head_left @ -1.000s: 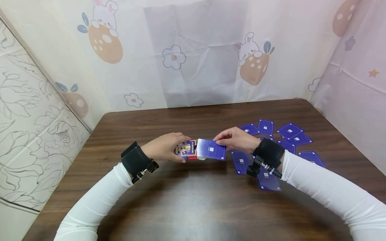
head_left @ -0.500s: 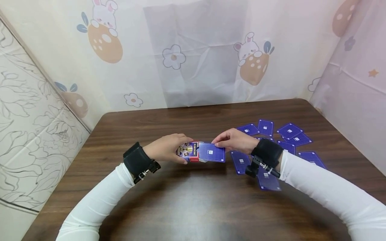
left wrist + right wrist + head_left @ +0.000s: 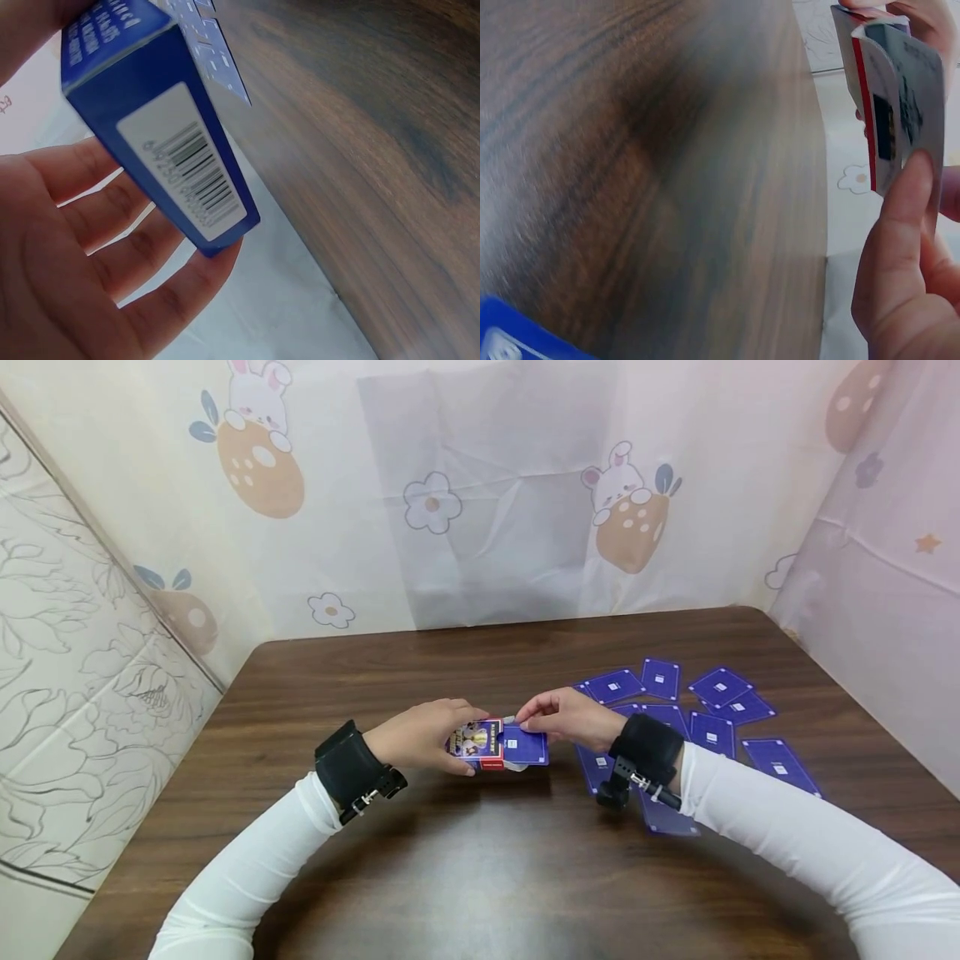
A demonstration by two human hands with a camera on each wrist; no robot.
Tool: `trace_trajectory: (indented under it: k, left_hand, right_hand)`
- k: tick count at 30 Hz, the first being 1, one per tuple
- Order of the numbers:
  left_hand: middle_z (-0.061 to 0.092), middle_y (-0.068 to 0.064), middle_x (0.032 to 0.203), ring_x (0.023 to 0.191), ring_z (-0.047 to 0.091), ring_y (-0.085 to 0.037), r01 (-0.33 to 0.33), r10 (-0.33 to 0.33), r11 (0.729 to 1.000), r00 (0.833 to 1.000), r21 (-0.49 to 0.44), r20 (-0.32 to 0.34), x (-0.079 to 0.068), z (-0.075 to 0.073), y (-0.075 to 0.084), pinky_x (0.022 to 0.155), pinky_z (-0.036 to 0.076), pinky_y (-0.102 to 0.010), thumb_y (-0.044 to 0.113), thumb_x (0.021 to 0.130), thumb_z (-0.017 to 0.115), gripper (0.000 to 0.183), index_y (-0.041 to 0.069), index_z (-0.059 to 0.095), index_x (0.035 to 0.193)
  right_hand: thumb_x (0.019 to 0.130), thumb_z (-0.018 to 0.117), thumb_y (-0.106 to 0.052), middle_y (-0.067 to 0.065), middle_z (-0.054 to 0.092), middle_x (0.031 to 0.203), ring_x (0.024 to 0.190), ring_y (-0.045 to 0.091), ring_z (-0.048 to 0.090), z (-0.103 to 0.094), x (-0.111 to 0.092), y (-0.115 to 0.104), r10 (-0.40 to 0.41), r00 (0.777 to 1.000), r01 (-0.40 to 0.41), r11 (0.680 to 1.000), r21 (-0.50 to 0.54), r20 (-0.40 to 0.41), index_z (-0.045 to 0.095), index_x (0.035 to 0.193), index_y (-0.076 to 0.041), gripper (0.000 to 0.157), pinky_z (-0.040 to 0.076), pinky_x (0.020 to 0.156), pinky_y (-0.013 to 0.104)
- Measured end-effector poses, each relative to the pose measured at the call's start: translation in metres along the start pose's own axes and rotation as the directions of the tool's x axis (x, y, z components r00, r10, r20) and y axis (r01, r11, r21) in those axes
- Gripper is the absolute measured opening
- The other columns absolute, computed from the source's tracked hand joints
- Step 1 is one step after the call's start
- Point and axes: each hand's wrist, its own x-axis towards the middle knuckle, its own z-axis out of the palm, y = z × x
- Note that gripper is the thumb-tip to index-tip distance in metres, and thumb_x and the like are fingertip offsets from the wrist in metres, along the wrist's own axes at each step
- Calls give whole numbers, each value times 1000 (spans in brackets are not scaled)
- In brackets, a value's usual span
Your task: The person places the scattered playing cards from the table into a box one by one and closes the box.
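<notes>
In the head view my left hand [image 3: 420, 735] grips a small blue-and-red card box [image 3: 476, 741] between thumb and fingers, its open end facing right. A blue-backed card [image 3: 528, 747] lies partly inside that end. My right hand [image 3: 570, 718] pinches the card's far edge between thumb and fingers. The left wrist view shows the box's blue end with a barcode label [image 3: 189, 163], the fingers spread along its side. From the right wrist, the pale printed face of the card [image 3: 926, 90] stands beside the box flap, the thumb pressed on it.
Several blue-backed cards [image 3: 711, 735] lie face down on the right of the brown wooden table [image 3: 480, 877], some overlapping, some partly hidden under my right wrist. A patterned curtain [image 3: 495, 560] hangs behind the table's back edge.
The card has slid leftward, deeper into the box, so less of it shows. Both hands have drawn closer together, the left moving slightly right and the right moving left.
</notes>
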Motion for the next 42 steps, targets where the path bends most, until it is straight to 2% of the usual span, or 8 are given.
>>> trace_trajectory:
  k: [4, 10, 15, 19, 22, 25, 33, 42]
  left_hand:
    - [53, -1, 113, 95, 47, -10, 25, -25, 1000, 1000, -14, -12, 0, 1, 0, 83, 41, -27, 40, 71, 75, 72, 10, 45, 129]
    - [53, -1, 113, 94, 47, -9, 37, -38, 999, 999, -14, -35, -2, 2, -3, 81, 41, -27, 40, 71, 74, 73, 10, 44, 130]
    - [53, -1, 112, 93, 47, -10, 43, -44, 999, 998, -20, -44, -2, 3, -4, 80, 41, -27, 40, 72, 74, 72, 10, 44, 130]
    - [53, -2, 111, 91, 47, -10, 63, -63, 998, 996, -10, -58, -3, 2, -4, 79, 41, -27, 40, 71, 74, 72, 10, 44, 130]
    - [53, -2, 111, 91, 47, -10, 63, -63, 998, 996, 2, -59, -3, 2, -4, 79, 41, -26, 41, 72, 74, 73, 10, 44, 130]
    - [53, -2, 112, 91, 47, -10, 60, -59, 998, 997, 4, -57, -2, 3, -4, 79, 41, -27, 41, 72, 73, 72, 10, 43, 130]
    - [53, -2, 112, 92, 47, -10, 63, -61, 998, 997, 26, -56, 3, 4, -2, 79, 41, -27, 41, 72, 73, 72, 10, 43, 130]
    - [53, -3, 112, 92, 47, -12, 84, -82, 996, 995, 21, -54, 5, 6, 3, 80, 41, -29, 39, 71, 74, 72, 9, 45, 129]
  right_hand:
    - [91, 55, -15, 15, 55, 107, 91, 25, 52, 2, 0, 3, 8, 1000, -6, 998, 62, -17, 56, 107, 2, 24, 47, 77, 34]
    - [95, 48, -24, 20, 50, 112, 91, 25, 54, 1, -3, 8, 32, 999, -30, 986, 167, -8, 44, 119, 7, 39, 47, 79, 36]
    - [94, 48, -35, 15, 50, 102, 83, 21, 54, -3, -10, 14, 94, 995, -88, 972, 219, -15, 40, 120, 6, 49, 48, 76, 34]
    - [95, 47, -28, 11, 55, 89, 77, 19, 57, -6, -19, 18, 109, 994, -111, 955, 277, 25, 47, 109, 4, 36, 49, 74, 35]
    - [96, 45, -18, 10, 57, 84, 75, 18, 59, -8, -25, 21, 74, 995, -92, 947, 307, 70, 51, 103, 3, 23, 49, 73, 34]
    - [96, 43, -12, 11, 58, 84, 75, 18, 60, -9, -26, 23, 34, 995, -61, 949, 310, 89, 53, 102, 4, 20, 49, 72, 33]
    - [94, 48, -10, 12, 59, 83, 76, 20, 61, -9, -23, 22, 73, 995, -90, 964, 251, 74, 54, 99, 3, 15, 49, 73, 35]
    - [90, 55, -9, 12, 59, 81, 71, 19, 60, -4, -20, 14, 91, 996, -85, 972, 217, -18, 55, 98, 5, 16, 50, 70, 33]
